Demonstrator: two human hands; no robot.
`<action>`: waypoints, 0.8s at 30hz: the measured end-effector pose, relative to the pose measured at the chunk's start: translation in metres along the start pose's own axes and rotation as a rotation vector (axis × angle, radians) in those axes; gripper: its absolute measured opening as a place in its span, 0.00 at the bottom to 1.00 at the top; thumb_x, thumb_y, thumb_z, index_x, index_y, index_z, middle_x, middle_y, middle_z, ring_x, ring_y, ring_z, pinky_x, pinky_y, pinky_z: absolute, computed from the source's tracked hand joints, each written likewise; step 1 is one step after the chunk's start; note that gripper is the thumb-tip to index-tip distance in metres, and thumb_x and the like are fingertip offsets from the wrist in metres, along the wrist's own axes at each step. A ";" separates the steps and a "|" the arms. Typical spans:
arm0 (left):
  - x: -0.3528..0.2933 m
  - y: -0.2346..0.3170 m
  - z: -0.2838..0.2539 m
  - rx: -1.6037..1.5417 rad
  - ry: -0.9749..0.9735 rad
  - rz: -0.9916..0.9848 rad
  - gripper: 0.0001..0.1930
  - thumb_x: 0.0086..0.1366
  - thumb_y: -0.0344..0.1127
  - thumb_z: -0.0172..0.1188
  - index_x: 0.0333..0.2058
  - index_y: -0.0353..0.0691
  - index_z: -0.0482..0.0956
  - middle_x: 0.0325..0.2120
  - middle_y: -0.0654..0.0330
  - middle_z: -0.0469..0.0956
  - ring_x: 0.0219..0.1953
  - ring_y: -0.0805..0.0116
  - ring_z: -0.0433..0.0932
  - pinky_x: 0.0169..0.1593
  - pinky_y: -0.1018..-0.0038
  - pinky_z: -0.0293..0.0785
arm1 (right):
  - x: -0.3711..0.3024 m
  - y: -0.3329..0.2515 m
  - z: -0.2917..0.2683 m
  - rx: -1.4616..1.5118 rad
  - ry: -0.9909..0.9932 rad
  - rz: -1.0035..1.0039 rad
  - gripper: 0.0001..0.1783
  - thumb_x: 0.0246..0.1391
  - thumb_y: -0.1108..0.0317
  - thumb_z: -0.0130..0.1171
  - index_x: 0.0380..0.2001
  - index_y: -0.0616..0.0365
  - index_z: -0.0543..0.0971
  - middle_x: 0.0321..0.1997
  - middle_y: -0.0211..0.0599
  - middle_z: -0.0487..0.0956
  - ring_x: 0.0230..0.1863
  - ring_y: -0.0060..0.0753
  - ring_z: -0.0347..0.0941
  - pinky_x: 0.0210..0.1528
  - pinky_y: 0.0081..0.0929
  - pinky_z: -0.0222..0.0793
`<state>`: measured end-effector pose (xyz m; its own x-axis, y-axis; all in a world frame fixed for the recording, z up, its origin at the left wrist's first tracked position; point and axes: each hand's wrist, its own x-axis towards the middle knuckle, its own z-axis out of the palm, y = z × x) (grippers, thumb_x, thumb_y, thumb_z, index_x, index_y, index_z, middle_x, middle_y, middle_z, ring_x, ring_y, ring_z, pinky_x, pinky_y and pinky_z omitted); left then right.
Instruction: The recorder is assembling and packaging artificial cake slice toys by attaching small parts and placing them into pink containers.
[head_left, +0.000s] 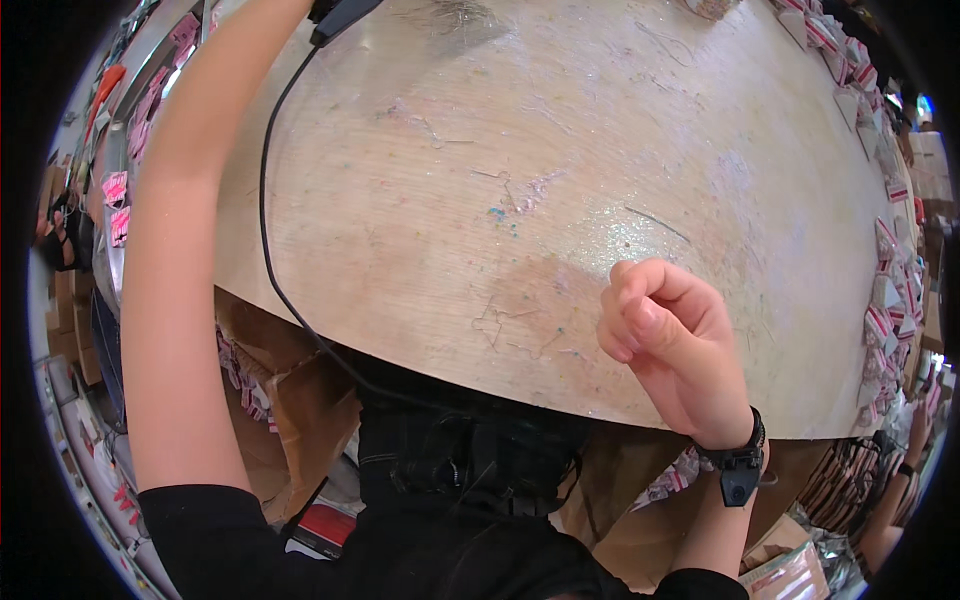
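Observation:
My right hand (678, 345) is held above the near right part of the pale wooden table (400, 240). Its fingers are curled and the thumb presses against them; whatever is pinched there, if anything, is too small to make out. Past the fingertips, a thin metal wire piece (657, 223) lies on the table. A black strap with a small box (741, 470) circles my right wrist. My left arm (175, 260) reaches forward along the left side, and its hand is cut off by the upper edge. By that wrist is a black device (345, 17) with a cable.
The black cable (266, 200) runs across the table's left part to its near edge. Bits of wire, glitter and coloured specks lie scattered on the tabletop. Pink-and-white packets (880, 330) line the right rim. Brown cardboard (310, 430) stands below the edge. Another person's arm (885, 515) shows at right.

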<state>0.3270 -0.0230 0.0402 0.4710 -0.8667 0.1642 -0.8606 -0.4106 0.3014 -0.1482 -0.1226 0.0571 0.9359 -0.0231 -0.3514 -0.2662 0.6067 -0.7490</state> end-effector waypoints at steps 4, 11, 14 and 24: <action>-0.042 0.013 -0.043 -0.267 0.382 0.127 0.23 0.63 0.51 0.60 0.50 0.40 0.75 0.41 0.58 0.81 0.41 0.65 0.78 0.46 0.72 0.74 | 0.011 0.001 -0.001 -0.068 -0.089 0.062 0.08 0.60 0.66 0.59 0.36 0.61 0.77 0.30 0.24 0.74 0.30 0.15 0.64 0.34 0.16 0.61; -0.102 0.138 -0.037 -1.079 0.296 0.470 0.27 0.69 0.54 0.49 0.58 0.39 0.67 0.51 0.59 0.74 0.50 0.68 0.76 0.48 0.72 0.75 | 0.021 -0.005 -0.036 -0.150 0.026 -0.007 0.12 0.62 0.63 0.56 0.40 0.62 0.78 0.26 0.23 0.71 0.28 0.15 0.62 0.33 0.16 0.61; -0.147 0.193 -0.030 -1.019 0.032 0.021 0.22 0.65 0.42 0.58 0.54 0.37 0.68 0.46 0.55 0.75 0.46 0.70 0.76 0.44 0.76 0.75 | 0.026 0.005 -0.044 -0.002 0.023 0.015 0.14 0.64 0.61 0.54 0.41 0.63 0.78 0.23 0.22 0.67 0.27 0.15 0.59 0.33 0.18 0.60; -0.165 0.211 0.071 -1.197 0.137 -0.066 0.32 0.57 0.39 0.70 0.52 0.37 0.59 0.44 0.55 0.71 0.46 0.71 0.76 0.45 0.76 0.78 | 0.025 0.004 -0.034 0.075 0.067 0.028 0.18 0.66 0.62 0.47 0.45 0.67 0.77 0.23 0.20 0.62 0.27 0.15 0.57 0.33 0.19 0.57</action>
<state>0.0540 0.0129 0.0102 0.5860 -0.7872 0.1922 -0.1432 0.1329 0.9807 -0.1334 -0.1479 0.0260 0.9103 -0.0566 -0.4100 -0.2717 0.6655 -0.6952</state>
